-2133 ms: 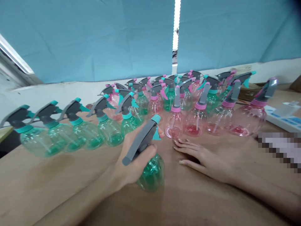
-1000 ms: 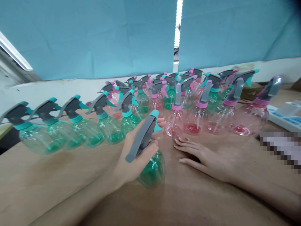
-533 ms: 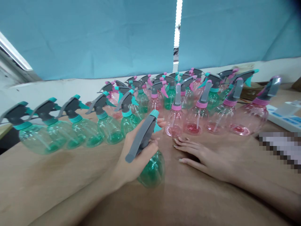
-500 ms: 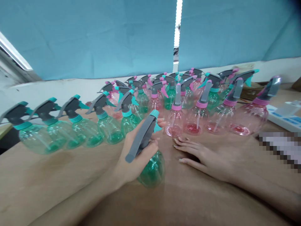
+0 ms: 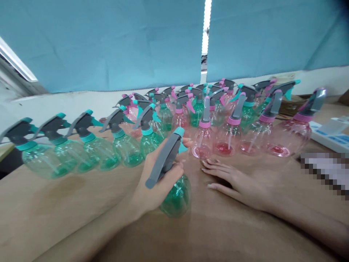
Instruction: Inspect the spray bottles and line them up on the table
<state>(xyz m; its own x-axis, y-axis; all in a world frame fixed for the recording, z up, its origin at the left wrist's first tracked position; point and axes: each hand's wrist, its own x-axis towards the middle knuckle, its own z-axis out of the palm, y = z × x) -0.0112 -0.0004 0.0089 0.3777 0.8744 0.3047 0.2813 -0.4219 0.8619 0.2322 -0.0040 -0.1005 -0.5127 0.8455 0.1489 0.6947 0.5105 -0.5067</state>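
Note:
My left hand is wrapped round the neck of a green spray bottle with a grey and turquoise trigger head. That bottle stands on the wooden table in front of me, its collar hidden by my fingers. My right hand lies flat on the table with its fingers stretched out, holding nothing. Its fingertips come close to the base of a pink spray bottle. To the left of my left hand, a row of green spray bottles stands upright.
More pink spray bottles form a row at the right, and mixed pink and green ones crowd behind. A white and blue box and a pixelated flat object lie at the far right. A blue curtain hangs behind.

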